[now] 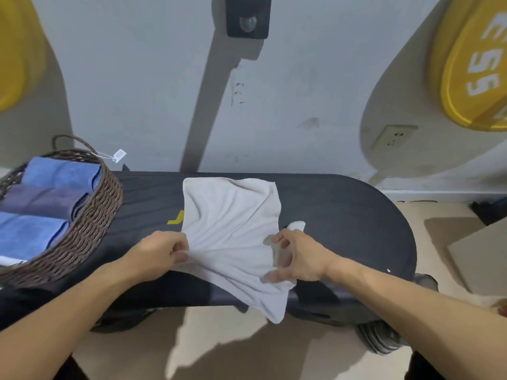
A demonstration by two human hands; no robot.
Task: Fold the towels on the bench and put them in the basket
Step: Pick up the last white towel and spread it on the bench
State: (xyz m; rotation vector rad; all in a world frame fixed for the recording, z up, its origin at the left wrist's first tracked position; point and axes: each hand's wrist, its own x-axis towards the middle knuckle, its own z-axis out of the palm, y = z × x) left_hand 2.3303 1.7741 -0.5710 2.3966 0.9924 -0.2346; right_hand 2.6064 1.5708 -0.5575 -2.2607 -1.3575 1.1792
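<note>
White towel (230,220) lay spread across the middle of the dark bench (343,215), rumpled, its near end spilling over the front edge and hanging in a loose corner toward the floor. Far edge sat close to the wall side of the bench. Looked set out flat so it could be folded in place; the overhang suggested the near end was the part being worked.

Left hand (162,250) pinched the towel's left edge, fingers curled round a gather of cloth, creases fanning out from that grip. Right hand (296,256) gripped the right edge, thumb and fingers bent and spread, cloth between them; a small fold of towel poked up just behind it. Both forearms reached in from the near side, wrists low over the bench front.

Wicker basket (101,209) stood on the bench's left end, near the towel but apart. Inside, folded towels (55,174) in blue and purple lay side by side, presumably done. A price tag (119,155) hung from its handle.
</note>
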